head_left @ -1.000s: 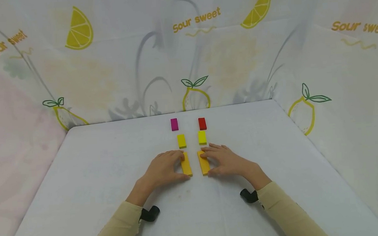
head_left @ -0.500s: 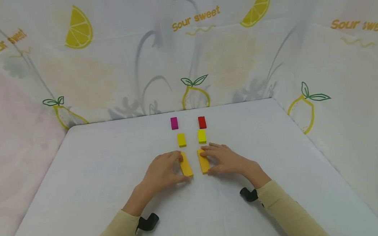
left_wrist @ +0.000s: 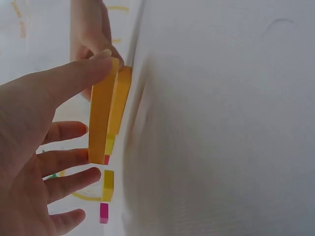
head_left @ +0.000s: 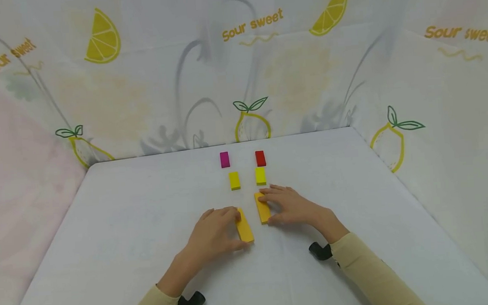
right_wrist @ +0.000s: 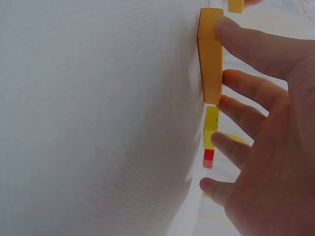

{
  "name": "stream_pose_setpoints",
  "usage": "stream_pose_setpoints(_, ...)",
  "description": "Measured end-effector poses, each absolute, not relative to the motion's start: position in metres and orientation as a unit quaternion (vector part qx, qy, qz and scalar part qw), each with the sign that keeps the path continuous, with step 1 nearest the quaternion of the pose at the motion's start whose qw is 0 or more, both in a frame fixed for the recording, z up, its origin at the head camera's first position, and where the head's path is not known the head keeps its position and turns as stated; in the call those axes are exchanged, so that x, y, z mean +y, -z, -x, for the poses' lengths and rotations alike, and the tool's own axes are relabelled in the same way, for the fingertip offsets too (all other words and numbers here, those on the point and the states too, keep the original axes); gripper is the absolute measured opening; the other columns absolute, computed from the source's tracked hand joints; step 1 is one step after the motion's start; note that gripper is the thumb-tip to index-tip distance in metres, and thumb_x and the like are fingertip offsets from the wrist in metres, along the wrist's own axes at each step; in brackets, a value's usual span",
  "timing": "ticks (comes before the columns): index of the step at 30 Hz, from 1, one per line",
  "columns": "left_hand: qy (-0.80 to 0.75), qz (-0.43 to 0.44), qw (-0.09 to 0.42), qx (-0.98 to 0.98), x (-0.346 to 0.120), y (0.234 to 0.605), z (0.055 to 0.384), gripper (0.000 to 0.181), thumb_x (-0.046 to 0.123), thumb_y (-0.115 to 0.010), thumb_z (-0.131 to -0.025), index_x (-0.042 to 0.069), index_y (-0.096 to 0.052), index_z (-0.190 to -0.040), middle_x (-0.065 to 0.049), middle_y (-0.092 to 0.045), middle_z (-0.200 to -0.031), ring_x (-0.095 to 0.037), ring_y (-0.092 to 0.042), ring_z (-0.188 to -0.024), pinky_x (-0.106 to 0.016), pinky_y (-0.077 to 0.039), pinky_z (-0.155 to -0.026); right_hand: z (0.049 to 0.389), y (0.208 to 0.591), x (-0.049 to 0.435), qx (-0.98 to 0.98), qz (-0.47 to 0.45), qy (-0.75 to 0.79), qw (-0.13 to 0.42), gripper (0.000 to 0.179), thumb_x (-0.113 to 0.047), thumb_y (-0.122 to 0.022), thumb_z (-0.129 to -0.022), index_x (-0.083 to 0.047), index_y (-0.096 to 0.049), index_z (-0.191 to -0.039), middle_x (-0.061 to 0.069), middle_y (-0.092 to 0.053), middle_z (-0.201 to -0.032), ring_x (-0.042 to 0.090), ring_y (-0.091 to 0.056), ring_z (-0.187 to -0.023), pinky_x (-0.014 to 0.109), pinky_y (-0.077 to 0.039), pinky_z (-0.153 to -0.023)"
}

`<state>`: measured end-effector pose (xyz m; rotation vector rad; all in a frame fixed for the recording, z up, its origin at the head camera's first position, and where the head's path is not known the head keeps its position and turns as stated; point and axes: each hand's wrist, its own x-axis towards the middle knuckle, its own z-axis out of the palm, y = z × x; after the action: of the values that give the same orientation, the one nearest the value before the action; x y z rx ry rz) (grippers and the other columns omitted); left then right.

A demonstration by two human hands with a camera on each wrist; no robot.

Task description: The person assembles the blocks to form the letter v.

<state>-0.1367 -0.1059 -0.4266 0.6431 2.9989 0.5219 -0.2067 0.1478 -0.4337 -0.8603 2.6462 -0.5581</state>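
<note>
My left hand (head_left: 210,236) pinches a long orange block (head_left: 245,229) by its two ends, thumb at the near end and fingertips at the far end. In the left wrist view that block (left_wrist: 102,115) stands off from the white tabletop. Opposite it, my right hand (head_left: 292,206) spans a matching orange block (head_left: 263,212), which lies on the table. Its thumb touches the near end of this block (right_wrist: 211,64) in the right wrist view, and fingertips meet the far end.
Beyond the hands lie two shorter yellow blocks, a left one (head_left: 234,181) and a right one (head_left: 260,175). Farther back are a magenta block (head_left: 225,159) and a red block (head_left: 260,158). A lemon-print cloth (head_left: 148,93) hangs behind the white table (head_left: 127,225).
My left hand has drawn its orange block back toward me and slightly right, out of line with the other one. The right hand and its block have stayed in place.
</note>
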Motion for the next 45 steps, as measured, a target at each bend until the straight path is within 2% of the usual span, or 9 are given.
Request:
stream_pose_setpoints(4,-0.172,-0.208,0.019,0.963,-0.105,0.43,0.133,0.063,0.064,-0.081,-0.068,0.022,-0.063,-0.111,0.006,-0.068,-0.116,-0.018,-0.061,-0.114,-0.054,-0.037,-0.113,0.207,0.434,0.148,0.923,0.298,0.191,0.15,0.062,-0.035,-0.072,-0.088,-0.02,-0.051,-0.145,-0.001,-0.036,-0.161,0.031,-0.021,-0.154,0.064,-0.016,-0.12)
stream_pose_setpoints(6,-0.178,-0.212,0.021,0.961,-0.105,0.431,0.131,0.062,0.064,-0.081,-0.068,0.022,-0.063,-0.11,0.007,-0.067,-0.114,-0.017,-0.062,-0.108,-0.051,-0.041,-0.11,0.207,0.435,0.148,0.924,0.297,0.189,0.15,0.062,-0.035,-0.072,-0.088,-0.02,-0.051,-0.145,-0.001,-0.036,-0.161,0.031,-0.021,-0.154,0.064,-0.016,-0.12)
stream_pose_setpoints(11,-0.18,-0.223,0.02,0.958,-0.104,0.434,0.126,0.061,0.064,-0.08,-0.068,0.022,-0.062,-0.109,0.006,-0.066,-0.118,-0.018,-0.062,-0.108,-0.044,-0.046,-0.104,0.208,0.435,0.149,0.923,0.298,0.19,0.151,0.062,-0.036,-0.072,-0.089,-0.02,-0.051,-0.145,-0.001,-0.036,-0.161,0.03,-0.02,-0.154,0.062,-0.016,-0.121)
stream_pose_setpoints(15,-0.159,-0.227,0.007,0.961,-0.103,0.436,0.122,0.064,0.066,-0.08,-0.068,0.021,-0.062,-0.11,0.005,-0.065,-0.124,-0.02,-0.059,-0.121,-0.049,-0.041,-0.11,0.21,0.435,0.149,0.921,0.305,0.194,0.146,0.063,-0.036,-0.071,-0.089,-0.02,-0.05,-0.146,-0.001,-0.035,-0.161,0.031,-0.02,-0.154,0.063,-0.016,-0.121)
stream_pose_setpoints(19,-0.148,-0.226,-0.001,0.963,-0.104,0.437,0.119,0.064,0.065,-0.081,-0.067,0.021,-0.061,-0.11,0.005,-0.065,-0.125,-0.019,-0.058,-0.122,-0.052,-0.039,-0.111,0.21,0.433,0.15,0.919,0.309,0.196,0.143,0.063,-0.037,-0.071,-0.089,-0.02,-0.051,-0.146,0.0,-0.035,-0.161,0.031,-0.021,-0.154,0.064,-0.017,-0.12)
stream_pose_setpoints(34,-0.126,-0.23,-0.009,0.965,-0.104,0.438,0.12,0.068,0.068,-0.079,-0.067,0.021,-0.063,-0.113,0.003,-0.064,-0.122,-0.021,-0.059,-0.118,-0.054,-0.042,-0.108,0.21,0.433,0.15,0.918,0.314,0.198,0.138,0.063,-0.037,-0.071,-0.088,-0.018,-0.051,-0.145,0.001,-0.035,-0.161,0.032,-0.022,-0.153,0.064,-0.017,-0.12)
stream_pose_setpoints(45,-0.113,-0.226,0.01,0.967,-0.102,0.441,0.12,0.072,0.07,-0.077,-0.067,0.022,-0.062,-0.118,0.002,-0.062,-0.119,-0.021,-0.061,-0.111,-0.05,-0.046,-0.103,0.207,0.434,0.148,0.921,0.307,0.194,0.142,0.061,-0.035,-0.071,-0.088,-0.018,-0.053,-0.143,0.001,-0.038,-0.16,0.031,-0.024,-0.153,0.062,-0.019,-0.12)
